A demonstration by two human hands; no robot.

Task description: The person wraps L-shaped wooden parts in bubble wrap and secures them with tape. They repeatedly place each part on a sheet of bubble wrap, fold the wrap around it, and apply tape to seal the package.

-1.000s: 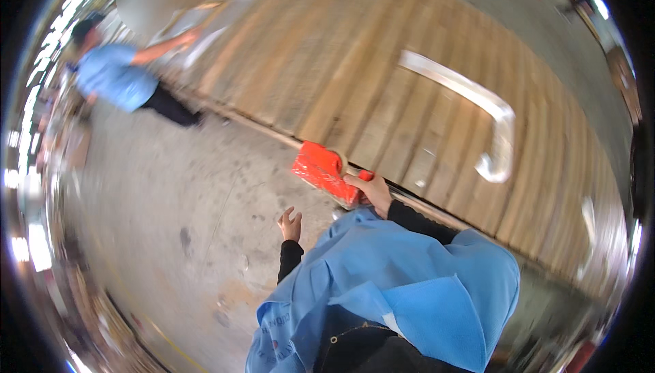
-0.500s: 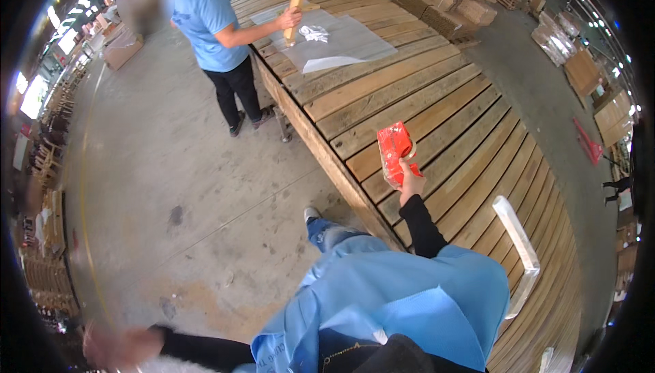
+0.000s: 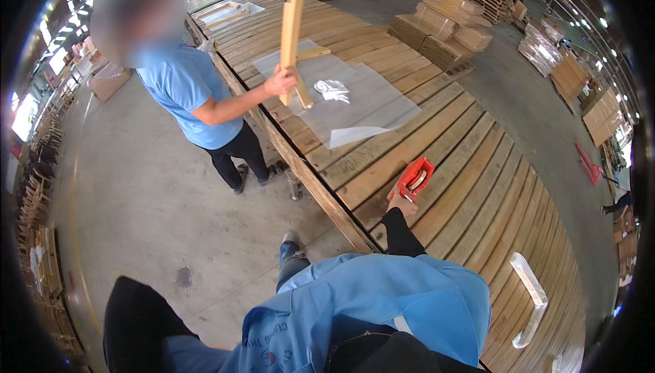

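Observation:
My right hand [image 3: 402,204] is closed around a red tape dispenser [image 3: 415,178], held above the slatted wooden table [image 3: 437,213]. A pale tape roll shows inside its housing. My left arm, in a black sleeve [image 3: 140,322], is bent at the lower left; the hand itself is out of sight. On the table to my right lies an angular piece wrapped in white [image 3: 533,284]. Across the table's left edge, a co-worker in a light blue shirt [image 3: 181,90] grips an angled wooden frame piece [image 3: 291,28] upright over a translucent sheet [image 3: 372,110].
A crumpled white item [image 3: 331,91] rests on the sheet. Farther along the table is another sheet with wooden parts [image 3: 228,13]. Flattened cardboard stacks [image 3: 437,32] stand beyond the table. A red pallet jack [image 3: 588,165] is at the far right. Concrete floor [image 3: 150,202] extends left.
My view has shifted. The tape dispenser has turned, showing its roll. My left hand, earlier stretched out at the lower left, has left the view. The co-worker's frame piece now shows its top bend.

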